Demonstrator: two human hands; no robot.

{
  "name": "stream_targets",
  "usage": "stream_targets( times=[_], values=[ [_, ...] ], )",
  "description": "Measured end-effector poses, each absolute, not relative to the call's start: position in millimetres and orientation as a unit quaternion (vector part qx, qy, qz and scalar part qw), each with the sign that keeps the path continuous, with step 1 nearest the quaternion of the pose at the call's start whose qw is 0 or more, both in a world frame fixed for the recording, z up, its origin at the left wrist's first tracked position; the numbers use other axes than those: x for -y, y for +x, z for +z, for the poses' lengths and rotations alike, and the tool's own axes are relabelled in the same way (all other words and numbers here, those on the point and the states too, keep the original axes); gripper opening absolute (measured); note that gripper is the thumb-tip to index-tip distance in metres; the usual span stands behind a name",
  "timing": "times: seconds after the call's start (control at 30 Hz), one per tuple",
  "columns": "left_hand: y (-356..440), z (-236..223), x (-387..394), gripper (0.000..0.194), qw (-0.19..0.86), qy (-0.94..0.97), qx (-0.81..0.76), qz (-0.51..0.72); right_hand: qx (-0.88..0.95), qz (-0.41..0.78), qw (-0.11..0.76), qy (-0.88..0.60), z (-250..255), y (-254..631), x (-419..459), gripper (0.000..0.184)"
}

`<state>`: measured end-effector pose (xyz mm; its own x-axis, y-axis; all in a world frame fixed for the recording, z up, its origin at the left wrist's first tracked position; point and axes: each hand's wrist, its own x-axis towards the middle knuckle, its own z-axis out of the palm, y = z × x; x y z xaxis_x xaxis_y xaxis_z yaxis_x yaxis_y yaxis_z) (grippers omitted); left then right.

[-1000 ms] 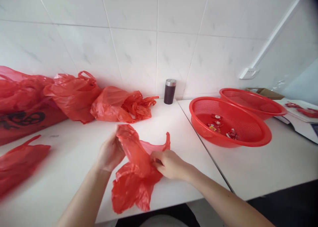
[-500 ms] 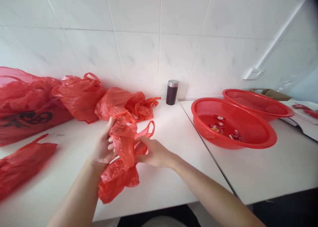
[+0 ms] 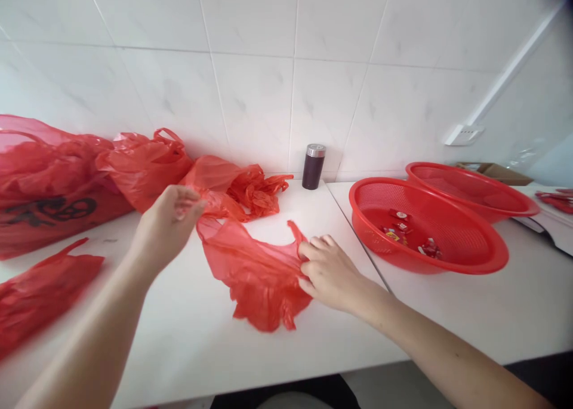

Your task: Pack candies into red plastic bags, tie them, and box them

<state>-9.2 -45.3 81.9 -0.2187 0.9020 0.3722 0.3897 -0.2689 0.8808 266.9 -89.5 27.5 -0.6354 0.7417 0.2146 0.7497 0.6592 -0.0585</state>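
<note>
A thin red plastic bag [image 3: 255, 271] hangs stretched between my two hands just above the white table [image 3: 188, 331]. My left hand [image 3: 163, 227] pinches the bag's upper left corner, raised off the table. My right hand [image 3: 329, 271] grips the bag's right edge by a handle loop, low beside the table top. The bag's lower part lies crumpled on the table.
More red plastic bags [image 3: 147, 164] are heaped along the tiled wall at the left, one [image 3: 40, 289] lying flat at the table's left edge. A dark canister [image 3: 313, 166] stands by the wall. Two red mesh baskets [image 3: 447, 265] sit to the right, the near one holding small wrapped sweets [image 3: 403, 230].
My hands have moved apart, pulling the bunched bag open sideways. The left hand went up and left, the right hand went right and down.
</note>
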Motion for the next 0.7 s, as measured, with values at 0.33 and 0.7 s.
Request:
stream_targets(
  times=[0.33,0.7],
  values=[
    [49,26,86,0.016,0.043,0.951,-0.307,-0.014,0.944,0.042,0.042,-0.325,26,277,101,0.042],
    [37,37,121,0.027,-0.015,0.975,-0.178,0.134,0.630,0.636,0.224,-0.384,-7,233,136,0.016]
  ],
)
